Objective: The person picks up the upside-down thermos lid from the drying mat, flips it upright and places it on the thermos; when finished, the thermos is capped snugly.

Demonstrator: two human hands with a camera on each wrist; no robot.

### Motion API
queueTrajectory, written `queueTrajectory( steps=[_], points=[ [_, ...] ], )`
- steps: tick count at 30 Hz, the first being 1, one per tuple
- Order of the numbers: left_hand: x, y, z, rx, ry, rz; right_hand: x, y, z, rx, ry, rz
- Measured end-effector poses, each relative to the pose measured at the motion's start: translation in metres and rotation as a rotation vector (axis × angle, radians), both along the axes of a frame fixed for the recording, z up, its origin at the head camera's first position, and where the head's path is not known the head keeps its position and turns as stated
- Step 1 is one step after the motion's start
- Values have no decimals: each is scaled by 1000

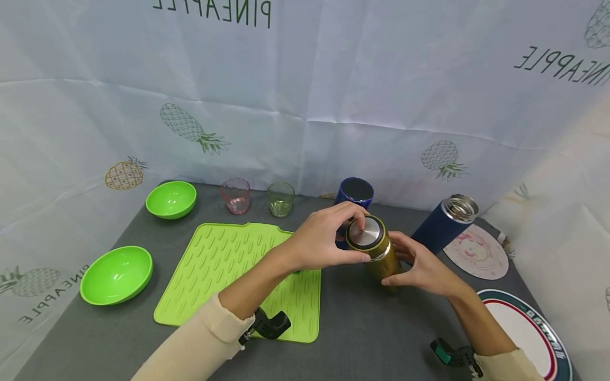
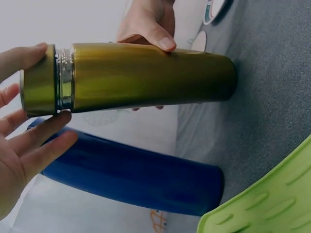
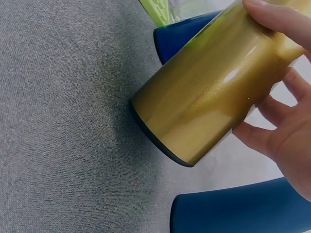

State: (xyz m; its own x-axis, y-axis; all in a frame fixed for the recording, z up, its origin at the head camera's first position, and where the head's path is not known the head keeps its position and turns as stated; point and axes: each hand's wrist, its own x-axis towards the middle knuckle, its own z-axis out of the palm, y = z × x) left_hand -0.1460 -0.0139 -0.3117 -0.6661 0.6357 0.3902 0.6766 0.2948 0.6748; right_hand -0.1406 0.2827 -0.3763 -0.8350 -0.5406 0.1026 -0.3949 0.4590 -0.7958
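Observation:
A gold thermos flask point(image 1: 383, 267) stands upright on the grey table in the head view. My left hand point(image 1: 324, 238) grips its steel-topped lid point(image 1: 365, 233) from above, thumb on the near side. Between lid and body, a band of the steel neck point(image 2: 64, 80) shows in the left wrist view. My right hand point(image 1: 424, 267) holds the flask's body from the right, with the thumb in front and the fingers round the far side. Just behind the flask is a blue bottle point(image 2: 136, 174), partly hidden by my left hand in the head view.
To the right stands a lidless navy flask point(image 1: 436, 227), beside a pink-patterned plate point(image 1: 478, 254) and a white plate point(image 1: 514, 328) with a dark rim. Leftward lie a green mat point(image 1: 229, 270), two green bowls point(image 1: 116, 275), a pink glass point(image 1: 235, 196) and a green glass point(image 1: 280, 199).

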Motion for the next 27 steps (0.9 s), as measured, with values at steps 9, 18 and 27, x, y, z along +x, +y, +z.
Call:
queueTrajectory(
  steps=[9,18,27],
  points=[
    [1,-2,-4,-58,-11,-16,0,-4,2,10,-34,6],
    [4,-1,1,-100,63,45,-4,-2,2,12,-9,29],
    [1,-4,20,-271,72,-121,-1,1,2,5,-19,34]
  ],
)
